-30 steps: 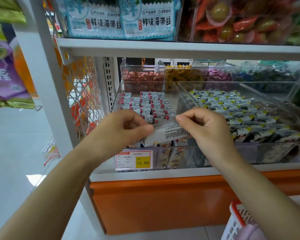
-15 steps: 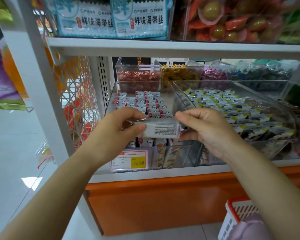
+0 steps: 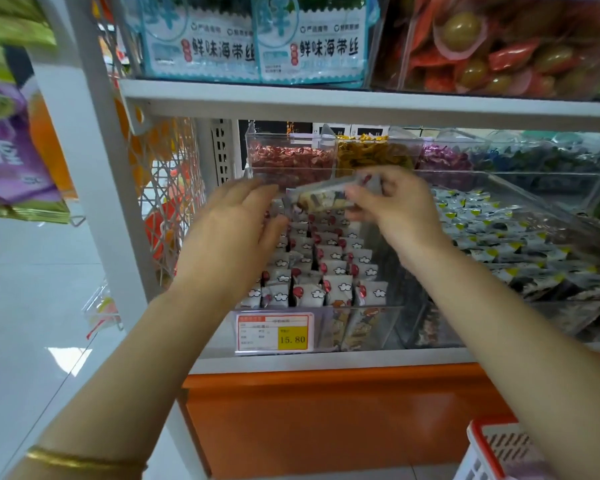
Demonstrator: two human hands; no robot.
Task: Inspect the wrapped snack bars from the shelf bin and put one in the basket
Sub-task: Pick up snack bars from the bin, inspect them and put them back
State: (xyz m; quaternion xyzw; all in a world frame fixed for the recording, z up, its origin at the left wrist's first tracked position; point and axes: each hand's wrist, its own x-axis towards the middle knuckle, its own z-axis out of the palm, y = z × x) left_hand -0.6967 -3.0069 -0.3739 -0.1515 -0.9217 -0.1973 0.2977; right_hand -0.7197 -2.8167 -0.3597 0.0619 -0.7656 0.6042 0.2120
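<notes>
A clear shelf bin [image 3: 394, 306] holds several white wrapped snack bars [image 3: 329, 268] with red and cloud marks, standing in rows. My right hand [image 3: 395, 209] is shut on one wrapped snack bar [image 3: 321, 199], held flat above the back of the bin with its picture side toward me. To the left of that bar, my left hand [image 3: 232, 230] hovers with fingers spread and holds nothing. The white basket [image 3: 492, 452] with a red rim shows at the bottom right corner, below my right forearm.
A yellow price tag [image 3: 274, 332] reading 15.80 fronts the bin. A second clear bin of dark wrapped snacks [image 3: 499, 244] sits to the right, candy bins [image 3: 291, 157] behind. The upper shelf board [image 3: 361, 100] hangs just above the hands. An orange base panel [image 3: 326, 410] lies below.
My left hand has let go of the bar and spread out. My right hand has lifted the bar up and back and turned it from its printed text side to its picture side.
</notes>
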